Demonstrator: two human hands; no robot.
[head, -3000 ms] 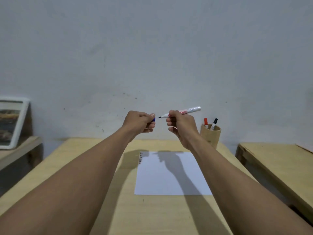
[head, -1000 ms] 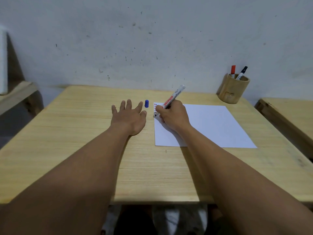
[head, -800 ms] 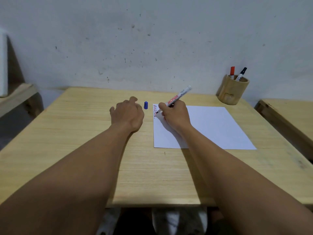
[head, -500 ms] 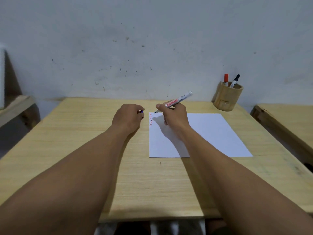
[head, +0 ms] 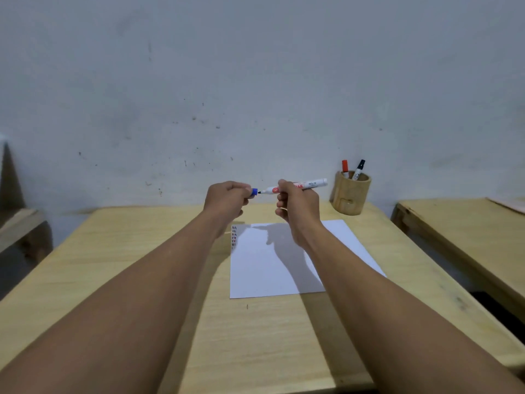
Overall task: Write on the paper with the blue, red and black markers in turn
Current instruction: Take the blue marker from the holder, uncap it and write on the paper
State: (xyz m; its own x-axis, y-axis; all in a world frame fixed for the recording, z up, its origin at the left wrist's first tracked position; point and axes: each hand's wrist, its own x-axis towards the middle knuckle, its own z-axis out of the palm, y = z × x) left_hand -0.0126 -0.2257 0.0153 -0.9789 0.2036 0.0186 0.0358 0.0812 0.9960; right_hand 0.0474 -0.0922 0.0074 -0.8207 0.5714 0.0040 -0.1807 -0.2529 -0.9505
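Observation:
Both hands are raised above the wooden table (head: 119, 268). My right hand (head: 297, 206) grips the white blue marker (head: 311, 184), held nearly level with its dark tip pointing left. My left hand (head: 227, 200) pinches the blue cap (head: 254, 191) just off that tip; a small gap separates them. Below lies the white paper (head: 267, 274) with a short column of small blue, red and black marks (head: 234, 237) at its top left corner. The red marker (head: 345, 167) and black marker (head: 359, 169) stand in the bamboo cup (head: 351, 197).
The cup stands at the table's far right corner by the grey wall. A second wooden table (head: 466, 231) lies to the right across a narrow gap. A low wooden shelf (head: 20, 226) sits at the left edge.
My right hand lifted the marker off the paper. My left hand picked the blue cap up from the table, and both hands rose and came together. The camera tilted up.

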